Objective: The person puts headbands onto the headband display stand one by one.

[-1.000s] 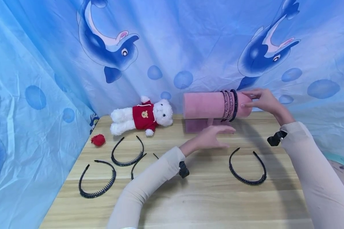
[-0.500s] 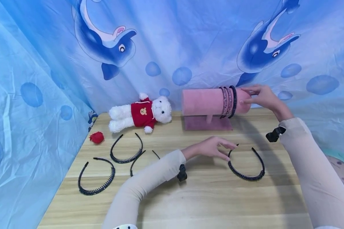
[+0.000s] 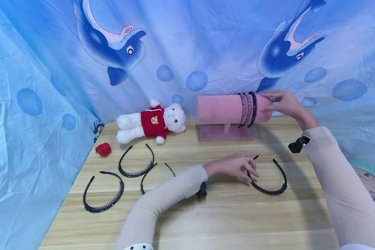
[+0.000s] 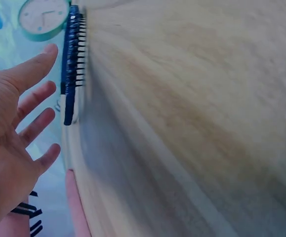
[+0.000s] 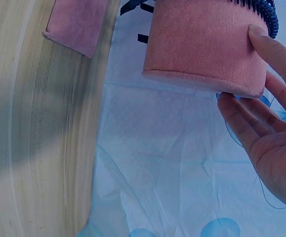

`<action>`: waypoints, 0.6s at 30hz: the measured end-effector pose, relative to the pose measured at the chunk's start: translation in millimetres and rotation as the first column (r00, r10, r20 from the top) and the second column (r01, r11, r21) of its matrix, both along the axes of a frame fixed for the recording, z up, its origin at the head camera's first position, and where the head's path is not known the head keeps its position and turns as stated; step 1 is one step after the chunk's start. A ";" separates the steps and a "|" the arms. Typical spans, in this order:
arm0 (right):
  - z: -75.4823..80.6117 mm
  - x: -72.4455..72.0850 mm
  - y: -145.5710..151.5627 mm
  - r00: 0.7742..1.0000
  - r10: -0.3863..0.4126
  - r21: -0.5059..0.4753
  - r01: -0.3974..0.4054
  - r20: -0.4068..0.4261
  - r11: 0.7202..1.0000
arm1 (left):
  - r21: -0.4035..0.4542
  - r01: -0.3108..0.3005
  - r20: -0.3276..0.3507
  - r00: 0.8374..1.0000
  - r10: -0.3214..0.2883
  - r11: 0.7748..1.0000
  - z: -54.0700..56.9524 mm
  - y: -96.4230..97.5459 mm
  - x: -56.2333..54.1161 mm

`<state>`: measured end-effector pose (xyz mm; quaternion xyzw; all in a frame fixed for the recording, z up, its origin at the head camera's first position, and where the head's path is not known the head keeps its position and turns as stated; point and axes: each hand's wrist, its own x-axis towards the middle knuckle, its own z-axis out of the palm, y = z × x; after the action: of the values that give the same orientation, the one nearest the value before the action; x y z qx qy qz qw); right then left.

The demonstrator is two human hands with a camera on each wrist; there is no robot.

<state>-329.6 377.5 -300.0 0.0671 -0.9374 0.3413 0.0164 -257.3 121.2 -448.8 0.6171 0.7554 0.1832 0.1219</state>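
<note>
Left hand [image 3: 232, 166] had shifted from below the pink velvet display stand [image 3: 218, 109] to the black toothed headband [image 3: 270, 192], grip apart, headband unlifted; right hand [image 3: 285, 104] clamped the stand's end.

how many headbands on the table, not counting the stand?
4 visible: front-left headband, back-left headband, middle headband partly hidden by the left sleeve, right headband by the left hand. The sleeve may hide more.

The right hand [image 5: 276, 145] holds the end of a pink velvety cylinder [image 5: 202, 47], thumb near a dark toothed headband [image 5: 269, 17]; a wooden tabletop [image 5: 39, 123] lies at left.
</note>
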 end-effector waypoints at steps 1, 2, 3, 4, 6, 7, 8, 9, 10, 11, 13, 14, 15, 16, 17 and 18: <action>0.3 -0.1 -0.2 1.000 -0.002 0.003 0.002 0.005 1.000 | -0.006 0.003 -0.029 1.000 -0.004 1.000 -0.7 0.8 0.4; 0.6 -0.1 -0.2 1.000 -0.002 0.003 0.002 0.008 1.000 | -0.017 0.001 -0.046 0.999 -0.002 1.000 -1.1 1.6 1.0; 0.7 -0.3 0.0 1.000 -0.003 0.002 0.003 0.011 1.000 | -0.031 -0.004 -0.058 0.998 0.002 1.000 -0.9 2.4 1.8; 0.8 -0.6 -0.1 1.000 -0.003 0.002 0.003 0.013 1.000 | -0.046 -0.008 -0.070 0.998 0.005 0.999 -0.6 2.9 2.3; 0.6 -1.1 0.0 1.000 -0.005 0.003 0.005 0.016 1.000 | -0.076 -0.015 -0.104 0.995 0.007 0.997 0.2 4.1 3.6; 0.4 -1.4 0.2 1.000 -0.006 0.004 0.006 0.018 1.000 | -0.093 -0.021 -0.121 0.993 0.010 0.995 1.0 4.7 4.7; 0.0 -1.6 0.7 1.000 -0.006 0.004 0.006 0.019 1.000 | -0.108 -0.027 -0.131 0.991 0.013 0.994 2.0 5.2 5.8; -0.4 -1.9 1.2 1.000 -0.006 0.004 0.006 0.019 1.000 | -0.117 -0.031 -0.143 0.990 0.014 0.993 2.6 5.7 6.7; -0.8 -2.0 1.7 1.000 -0.006 0.004 0.005 0.019 1.000 | -0.123 -0.034 -0.156 0.988 0.014 0.992 2.9 6.2 7.3; -1.1 -2.2 2.2 1.000 -0.005 0.003 0.005 0.019 1.000 | -0.128 -0.035 -0.166 0.986 0.013 0.991 3.3 7.0 8.0; -1.6 -2.3 2.8 1.000 -0.004 0.000 0.004 0.020 1.000 | -0.137 -0.039 -0.176 0.984 0.014 0.990 3.5 8.1 9.1; -1.6 -2.2 2.9 1.000 -0.004 -0.001 0.004 0.019 1.000 | -0.141 -0.039 -0.178 0.984 0.014 0.989 3.5 8.4 9.4; -1.8 -2.4 2.9 1.000 -0.003 -0.003 0.004 0.018 1.000 | -0.144 -0.038 -0.185 0.983 0.011 0.989 3.1 8.9 9.3; -1.8 -2.6 2.9 1.000 -0.003 -0.005 0.003 0.016 1.000 | -0.148 -0.036 -0.194 0.981 0.006 0.988 2.8 9.3 9.1; -1.9 -2.9 2.8 1.000 -0.002 -0.005 0.002 0.012 1.000 | -0.151 -0.033 -0.194 0.981 0.003 0.988 2.4 9.3 8.8; -1.9 -3.1 2.6 1.000 -0.003 -0.004 0.003 0.008 1.000 | -0.152 -0.028 -0.196 0.981 -0.003 0.988 2.3 9.0 8.3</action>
<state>-332.7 380.1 -301.9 0.0643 -0.9369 0.3435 0.0132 -249.0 130.3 -446.5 0.6162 0.7795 0.0635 0.0933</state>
